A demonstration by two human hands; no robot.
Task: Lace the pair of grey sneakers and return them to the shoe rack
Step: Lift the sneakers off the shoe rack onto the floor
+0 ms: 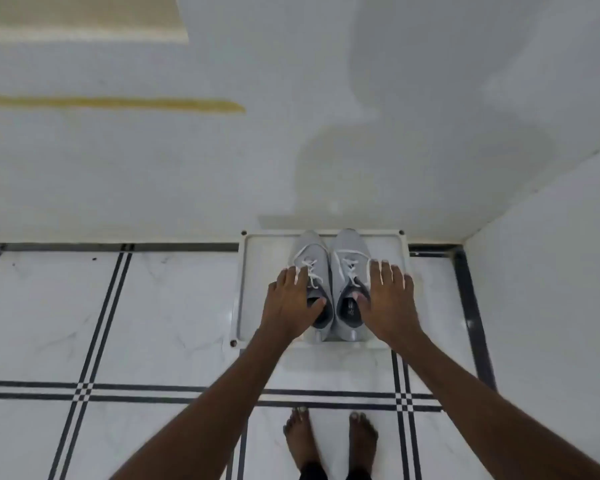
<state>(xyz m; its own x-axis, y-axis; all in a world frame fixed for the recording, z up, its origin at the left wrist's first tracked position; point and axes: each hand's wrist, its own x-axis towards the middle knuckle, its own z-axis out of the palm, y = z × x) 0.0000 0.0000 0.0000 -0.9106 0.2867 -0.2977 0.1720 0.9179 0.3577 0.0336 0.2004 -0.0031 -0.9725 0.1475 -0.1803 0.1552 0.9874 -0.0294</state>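
Partly hidden, two laced sneakers stand side by side on one white rack (pixel 249 292). Left grip (pixel 293 303) covers the outer side of the left sneaker (pixel 314 268), thumb inside, fingers spread, pinching its side; right grip (pixel 388 299) likewise holds the right sneaker (pixel 349 249). Two bare feet (pixel 298 441), heels cut off.

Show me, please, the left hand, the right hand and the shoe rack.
left hand (pixel 291 303), head view, back of the hand.
right hand (pixel 390 303), head view, back of the hand.
shoe rack (pixel 257 275), head view, bare left surface.
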